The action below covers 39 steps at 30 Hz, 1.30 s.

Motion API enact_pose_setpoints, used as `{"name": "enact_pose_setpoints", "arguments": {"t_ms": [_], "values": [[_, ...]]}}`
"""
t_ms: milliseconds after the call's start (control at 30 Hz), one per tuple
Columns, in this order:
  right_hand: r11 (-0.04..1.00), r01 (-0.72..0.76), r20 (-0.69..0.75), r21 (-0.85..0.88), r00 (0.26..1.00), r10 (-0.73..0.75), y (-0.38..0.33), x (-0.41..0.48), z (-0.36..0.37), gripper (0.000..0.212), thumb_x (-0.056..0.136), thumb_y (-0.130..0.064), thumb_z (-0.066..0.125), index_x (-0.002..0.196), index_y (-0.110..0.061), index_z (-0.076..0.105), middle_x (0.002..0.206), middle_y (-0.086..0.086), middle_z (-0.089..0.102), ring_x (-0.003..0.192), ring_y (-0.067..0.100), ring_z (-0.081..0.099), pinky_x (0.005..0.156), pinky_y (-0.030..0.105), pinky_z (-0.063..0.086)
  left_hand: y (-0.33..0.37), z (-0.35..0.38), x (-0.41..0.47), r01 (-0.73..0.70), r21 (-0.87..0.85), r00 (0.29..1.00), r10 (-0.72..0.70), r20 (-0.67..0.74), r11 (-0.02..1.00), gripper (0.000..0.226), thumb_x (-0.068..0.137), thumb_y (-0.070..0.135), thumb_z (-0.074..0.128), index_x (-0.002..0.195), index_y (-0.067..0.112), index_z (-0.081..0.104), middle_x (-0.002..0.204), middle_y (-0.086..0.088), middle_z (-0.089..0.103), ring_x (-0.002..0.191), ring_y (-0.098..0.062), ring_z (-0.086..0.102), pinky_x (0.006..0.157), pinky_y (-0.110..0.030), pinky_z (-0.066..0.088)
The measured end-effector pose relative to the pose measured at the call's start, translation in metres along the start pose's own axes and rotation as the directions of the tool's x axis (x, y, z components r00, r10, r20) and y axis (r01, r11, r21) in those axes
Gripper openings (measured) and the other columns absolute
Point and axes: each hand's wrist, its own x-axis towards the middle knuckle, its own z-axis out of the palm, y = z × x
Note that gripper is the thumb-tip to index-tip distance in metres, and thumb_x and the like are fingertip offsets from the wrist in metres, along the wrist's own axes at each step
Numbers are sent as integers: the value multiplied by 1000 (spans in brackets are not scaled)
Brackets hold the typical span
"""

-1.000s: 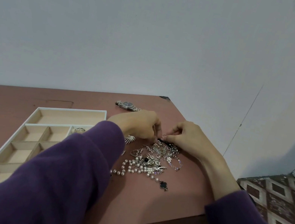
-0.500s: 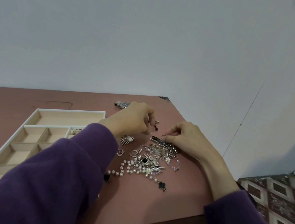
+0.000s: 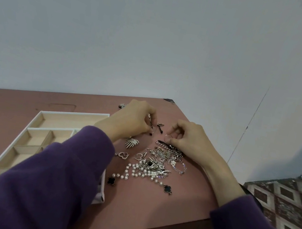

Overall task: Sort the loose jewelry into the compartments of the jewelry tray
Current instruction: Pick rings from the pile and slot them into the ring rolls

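With the left hand [image 3: 135,120], just left of centre frame, pinches a small thin piece [image 3: 152,129] with dark tips between curled fingertips and thumb; too small to tell its kind. With the right hand [image 3: 190,140], just right of centre, nips a thin ring [image 3: 168,137] between thumb and forefinger, with the other fingers curled under. Holds the 2 hands near each other but apart, with 2 small loose bits [image 3: 160,127] lying on the table [image 3: 5,109] between them.

Shows the jewelry heap [image 3: 161,156] on the reddish-brown tabletop just below the hands, at centre frame: tangled silver chains and charms, its upper right edge touching the right hand. Shows a pearl strand [image 3: 141,173] along the heap's lower edge, with 2 black clover charms [image 3: 167,188], 1 at each end. Shows a heart pendant [image 3: 122,154] and a fan-shaped silver piece [image 3: 132,143] just left of the heap, under the left wrist.

Places the tray [image 3: 34,120] at left of frame: white rim, pale compartments, largely covered by the purple left sleeve [image 3: 42,186]. Shows part of a watch [image 3: 121,105] above the left hand, mostly hidden. Shows patterned floor tiles [image 3: 281,208] at lower right.
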Motion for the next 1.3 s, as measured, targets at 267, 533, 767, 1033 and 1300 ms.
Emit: {"name": "enact_pose_setpoints", "arguments": {"t_ms": [267,533,767,1033,1300], "values": [[997,-8,-74,81,997,14,-9,-3,4,17,76,-8,69,75,-25,71,68,-1,68,62,3,59,62,11,45,-17,-42,-62,23,23,996,-21,-90,999,7,74,13,73,75,19,69,73,0,70,65,-5,61,64,-11,44],[937,-41,-82,346,994,74,-39,-5,12,7,76,-19,75,76,-26,75,65,-19,68,63,-10,58,65,14,42,-38,-52,-109,85,-13,977,-86,-195,996,17,73,21,74,65,33,65,66,12,66,70,1,58,59,-6,41],[921,22,91,389,994,-62,-87,-17,38,10,76,-18,74,84,-24,77,80,-8,74,78,1,66,70,12,47,-44,-53,-131,101,-74,944,-119,-308,992,4,72,22,75,71,26,73,62,15,66,70,3,57,60,-8,41],[913,215,111,346,957,-268,-103,-30,60,9,73,-14,76,77,-22,76,69,-10,64,69,6,57,67,20,43,-52,-44,-150,81,-230,883,-177,-435,970,11,71,18,76,69,27,71,63,32,59,59,8,52,57,-2,35],[927,301,106,223,938,-330,-102,-30,64,17,70,-8,77,63,-23,72,72,-5,61,69,14,56,63,26,43,-60,-41,-147,63,-226,883,-160,-440,972,14,71,19,76,66,30,69,67,14,67,67,1,53,58,-5,35]]}}
